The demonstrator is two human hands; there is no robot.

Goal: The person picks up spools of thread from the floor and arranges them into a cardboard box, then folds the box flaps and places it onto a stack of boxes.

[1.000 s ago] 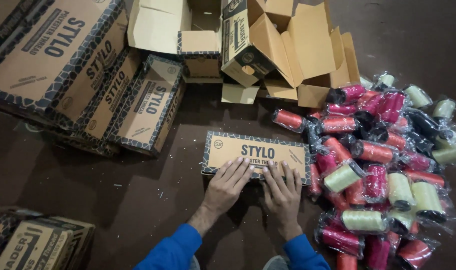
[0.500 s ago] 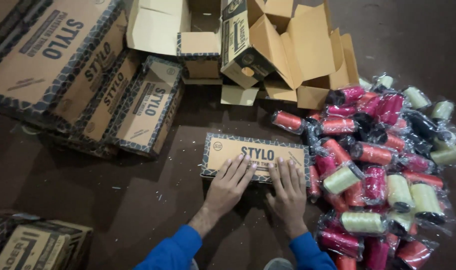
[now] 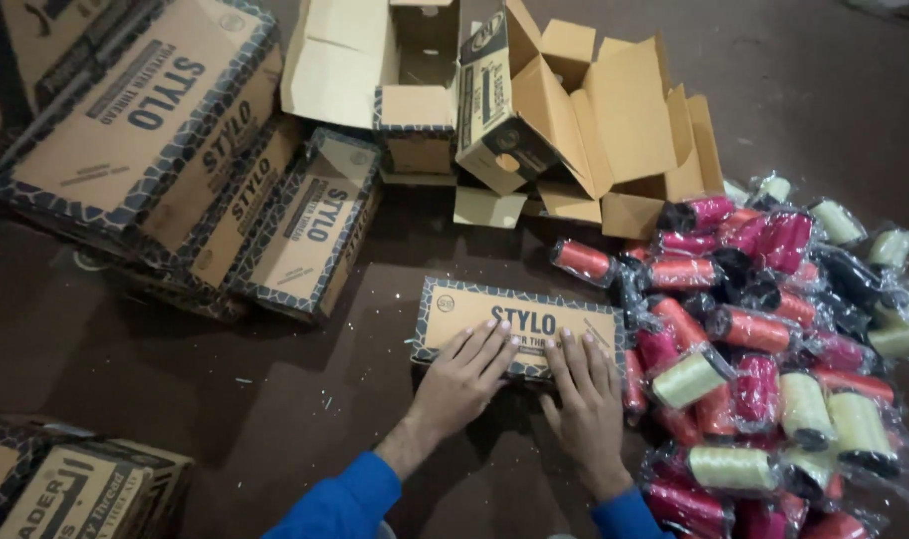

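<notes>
Box: we press a closed small cardboard box (image 3: 519, 327) flat on the dark floor (image 3: 275, 399), just left of the spool pile.
Left hand (image 3: 464, 377): fingers spread, released, palm down on the lid.
Right hand (image 3: 584, 399): likewise flat, grasping nothing.
Done: we judge this box filled and shut.
Left: wrapped thread spools (image 3: 764, 339) lie heaped; open empty cartons (image 3: 534, 110) wait behind.

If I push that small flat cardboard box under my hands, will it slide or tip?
The small flat cardboard box lies low and wide on the dark floor, so it will probably slide, not tip. Both hands, left and right, press flat on it without denting, so it seems stiff.
</notes>
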